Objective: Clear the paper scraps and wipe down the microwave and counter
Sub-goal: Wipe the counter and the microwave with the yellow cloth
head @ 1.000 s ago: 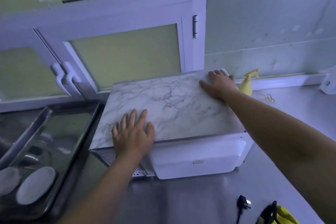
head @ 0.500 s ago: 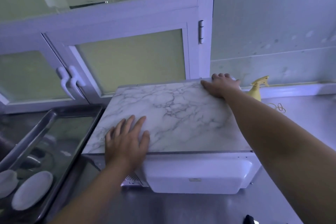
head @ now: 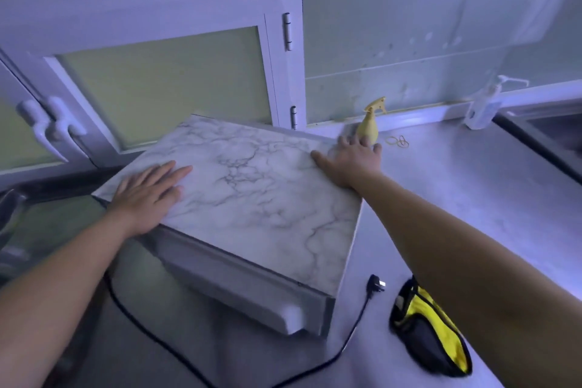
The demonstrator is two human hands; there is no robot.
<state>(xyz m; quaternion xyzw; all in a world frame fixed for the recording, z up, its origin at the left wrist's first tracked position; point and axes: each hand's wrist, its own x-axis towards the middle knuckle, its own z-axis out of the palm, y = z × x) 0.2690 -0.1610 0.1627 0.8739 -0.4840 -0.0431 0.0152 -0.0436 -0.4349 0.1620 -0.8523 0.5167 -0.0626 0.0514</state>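
The microwave point(head: 252, 192) has a marble-patterned top and a white front, and sits at an angle on the steel counter point(head: 472, 192). My left hand point(head: 151, 192) lies flat with straight fingers on the top's near left corner. My right hand point(head: 349, 161) presses on the far right corner, with its fingers reaching over the back edge. A yellow and black cloth point(head: 431, 327) lies on the counter to the right of the microwave's front. No paper scraps are visible.
A yellow spray bottle point(head: 370, 123) stands just behind my right hand, with rubber bands point(head: 398, 141) beside it. The black power cord and plug point(head: 374, 285) trail across the counter in front. A pump bottle point(head: 483, 104) stands at the back right. Window handles point(head: 50, 126) are at left.
The microwave has turned, its front swinging toward the right and its back left corner toward the window. Both hands stayed on its top. The cord and yellow cloth came into view.
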